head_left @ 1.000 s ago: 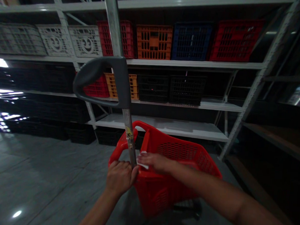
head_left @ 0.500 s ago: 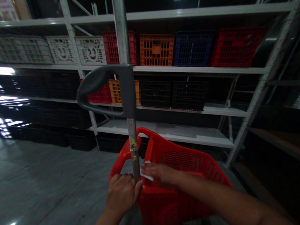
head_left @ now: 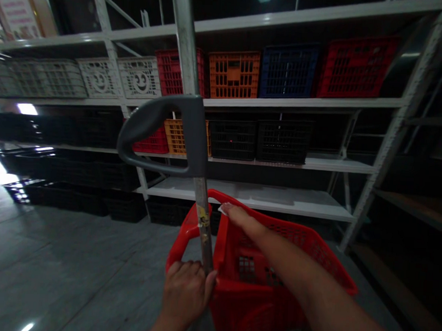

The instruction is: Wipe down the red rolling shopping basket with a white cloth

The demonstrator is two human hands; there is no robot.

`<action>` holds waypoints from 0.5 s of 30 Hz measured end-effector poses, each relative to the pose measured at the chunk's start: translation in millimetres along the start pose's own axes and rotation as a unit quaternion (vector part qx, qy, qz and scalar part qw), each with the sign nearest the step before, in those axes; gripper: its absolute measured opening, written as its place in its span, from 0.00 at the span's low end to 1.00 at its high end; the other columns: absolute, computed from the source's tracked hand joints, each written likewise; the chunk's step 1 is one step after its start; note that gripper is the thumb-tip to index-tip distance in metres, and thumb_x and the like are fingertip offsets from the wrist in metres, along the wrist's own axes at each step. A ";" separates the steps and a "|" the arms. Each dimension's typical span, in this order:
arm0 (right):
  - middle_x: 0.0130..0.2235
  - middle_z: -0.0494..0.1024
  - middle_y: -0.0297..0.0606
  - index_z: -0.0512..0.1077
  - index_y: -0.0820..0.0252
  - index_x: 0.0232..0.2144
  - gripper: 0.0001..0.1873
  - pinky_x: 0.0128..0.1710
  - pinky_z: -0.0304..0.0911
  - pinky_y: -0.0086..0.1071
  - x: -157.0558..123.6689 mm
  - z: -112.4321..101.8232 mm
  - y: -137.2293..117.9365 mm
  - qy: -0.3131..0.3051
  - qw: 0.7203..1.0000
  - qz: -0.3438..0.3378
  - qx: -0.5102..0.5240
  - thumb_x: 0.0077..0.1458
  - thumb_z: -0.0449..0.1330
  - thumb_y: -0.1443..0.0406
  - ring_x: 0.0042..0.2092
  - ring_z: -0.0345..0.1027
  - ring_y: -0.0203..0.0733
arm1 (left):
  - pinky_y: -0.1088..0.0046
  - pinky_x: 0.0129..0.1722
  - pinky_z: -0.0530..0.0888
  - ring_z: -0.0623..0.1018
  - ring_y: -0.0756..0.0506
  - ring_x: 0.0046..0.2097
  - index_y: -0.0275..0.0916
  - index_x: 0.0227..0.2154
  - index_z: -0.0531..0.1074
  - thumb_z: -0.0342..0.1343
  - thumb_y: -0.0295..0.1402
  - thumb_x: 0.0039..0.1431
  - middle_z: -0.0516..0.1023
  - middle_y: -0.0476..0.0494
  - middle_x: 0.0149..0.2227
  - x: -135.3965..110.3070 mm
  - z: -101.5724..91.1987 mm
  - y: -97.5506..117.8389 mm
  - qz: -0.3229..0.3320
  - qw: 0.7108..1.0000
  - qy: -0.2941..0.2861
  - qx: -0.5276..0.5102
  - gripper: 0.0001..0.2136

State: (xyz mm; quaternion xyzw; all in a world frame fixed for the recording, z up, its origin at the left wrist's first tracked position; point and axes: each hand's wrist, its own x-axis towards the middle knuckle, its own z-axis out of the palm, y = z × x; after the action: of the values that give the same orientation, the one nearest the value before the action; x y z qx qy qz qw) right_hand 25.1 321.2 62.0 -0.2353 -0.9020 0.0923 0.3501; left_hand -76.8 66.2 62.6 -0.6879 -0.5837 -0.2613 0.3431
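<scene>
A red plastic shopping basket (head_left: 250,298) with perforated sides stands in front of me at the lower middle. My left hand (head_left: 187,288) is closed around the near end of its red handle (head_left: 180,244), beside the metal pole. At the basket's inner rim, my right hand (head_left: 237,217) presses a small white cloth (head_left: 222,210) under its fingertips; the cloth is mostly covered. The right forearm crosses over the basket's opening. A metal pole (head_left: 187,56) rises between me and the shelves, with a grey plastic grip (head_left: 197,137) on it.
Grey-white shelving (head_left: 282,104) runs across the back. It carries white crates (head_left: 139,78), an orange crate (head_left: 234,74), a blue crate (head_left: 289,71), red crates (head_left: 359,66) and black crates (head_left: 232,140). Dark crates also fill the left shelves above the grey floor (head_left: 73,261).
My right hand has moved away from me along the basket's rim with the white cloth. My left hand stays on the handle. The view has shifted slightly.
</scene>
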 end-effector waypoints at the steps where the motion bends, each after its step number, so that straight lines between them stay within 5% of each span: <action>1: 0.46 0.74 0.44 0.73 0.63 0.40 0.13 0.50 0.61 0.41 -7.0 1.2 -3.0 -0.013 1.000 0.002 -0.004 0.55 0.52 0.70 0.49 0.66 0.46 | 0.64 0.31 0.59 0.68 0.45 0.25 0.40 0.17 0.67 0.45 0.36 0.57 0.70 0.46 0.18 0.6 0.1 -0.1 0.001 1.000 -0.007 0.005 0.15; 8: 0.56 0.64 0.39 0.64 0.59 0.52 0.21 0.57 0.50 0.38 -75.1 -3.0 -48.7 -0.125 0.988 -0.090 0.006 0.55 0.51 0.73 0.59 0.52 0.40 | 0.64 0.32 0.58 0.69 0.46 0.25 0.39 0.17 0.69 0.43 0.38 0.58 0.71 0.45 0.19 4.8 -1.4 1.9 0.000 0.999 -0.027 0.030 0.18; 11: 0.56 0.64 0.40 0.64 0.63 0.52 0.21 0.58 0.48 0.35 -100.7 -23.3 -71.7 -0.174 0.975 -0.121 0.065 0.55 0.51 0.73 0.59 0.52 0.40 | 0.64 0.32 0.58 0.71 0.46 0.26 0.39 0.17 0.70 0.42 0.39 0.59 0.72 0.46 0.19 6.9 -2.9 3.1 -0.004 0.999 -0.040 0.033 0.19; 15: 0.53 0.68 0.32 0.65 0.56 0.51 0.21 0.56 0.52 0.32 -124.4 -58.6 -107.4 -0.174 0.969 -0.087 0.151 0.57 0.47 0.72 0.55 0.60 0.37 | 0.64 0.32 0.58 0.72 0.45 0.26 0.38 0.18 0.71 0.42 0.40 0.59 0.74 0.45 0.20 11.0 -2.6 2.5 0.003 0.998 -0.056 0.042 0.20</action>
State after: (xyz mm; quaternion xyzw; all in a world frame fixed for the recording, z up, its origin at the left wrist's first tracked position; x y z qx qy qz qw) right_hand 106.2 166.8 67.6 -0.0801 -0.9417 0.2364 0.2258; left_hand -72.3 70.8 72.2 -0.6880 -0.6108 -0.1962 0.3392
